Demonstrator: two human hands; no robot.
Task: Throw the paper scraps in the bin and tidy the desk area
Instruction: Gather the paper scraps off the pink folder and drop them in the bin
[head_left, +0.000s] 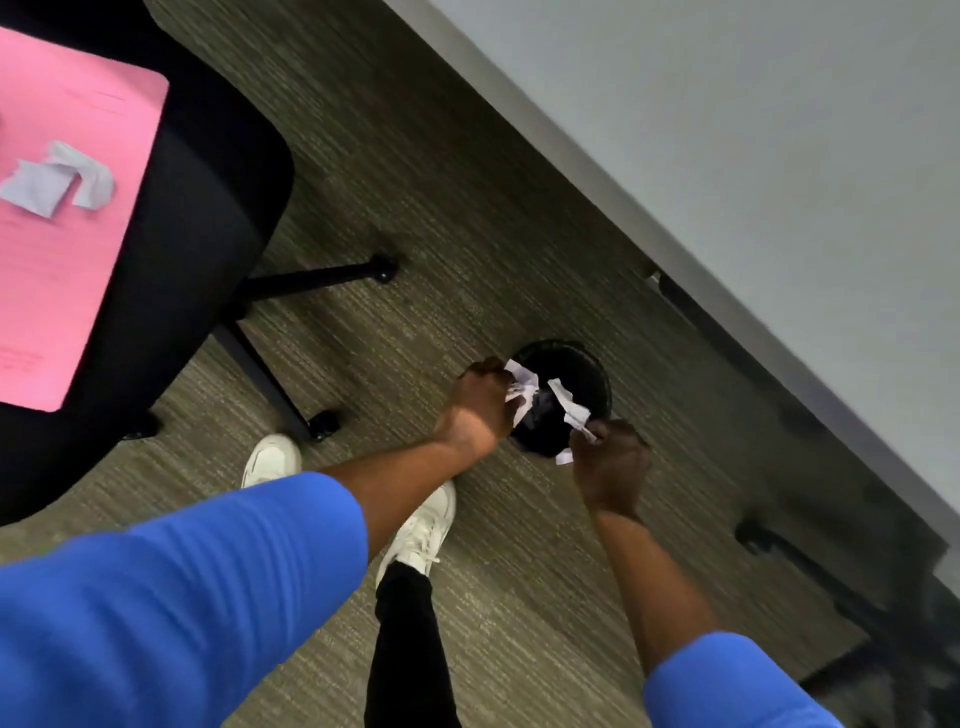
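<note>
My left hand (480, 410) is clenched around a crumpled wad of white paper scraps (521, 387), held right at the rim of the black bin (597, 374), which stands on the carpet just beyond my knuckles. My right hand (613, 467) is closed on another twisted scrap (569, 408), which pokes out over the bin's dark opening; the two hands sit on either side of it, close but apart. Far off to the left of my left hand, a black office chair (208, 218) carries a pink folder (67, 260) with more torn white scraps (57, 179) lying on it; any print on the folder is too blurred to read. The chair's wheeled legs (322, 273) reach toward my left wrist. Below my forearms are my white sneakers (421, 525). Beyond the bin runs the grey desk edge (675, 156).
</note>
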